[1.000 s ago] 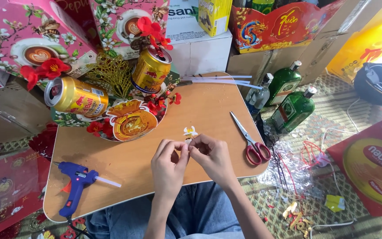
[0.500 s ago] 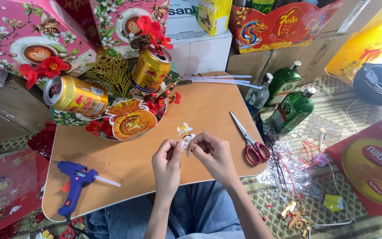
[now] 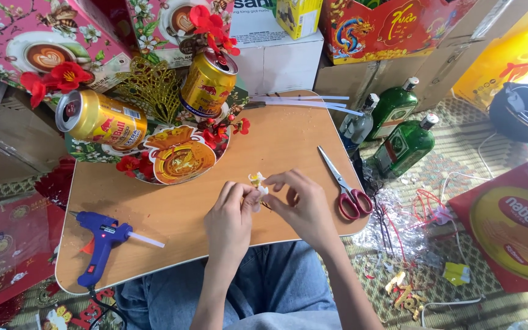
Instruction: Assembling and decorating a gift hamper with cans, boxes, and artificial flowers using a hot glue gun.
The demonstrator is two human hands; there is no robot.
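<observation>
Over the near middle of a small wooden table, my left hand and my right hand meet. Together they pinch a tiny white and yellow artificial flower between their fingertips, held just above the tabletop. Behind the hands, at the table's far left, stands a decorated gift basket with two gold drink cans, red flowers and a round gold ornament. My legs in blue jeans show under the table's front edge.
A blue glue gun lies at the front left of the table, red-handled scissors at the right. White glue sticks lie at the back. Green glass bottles stand on the mat to the right, with printed boxes all around.
Both hands have turned the small flower a little and drawn slightly nearer to me. Everything else on the table is where it was.
</observation>
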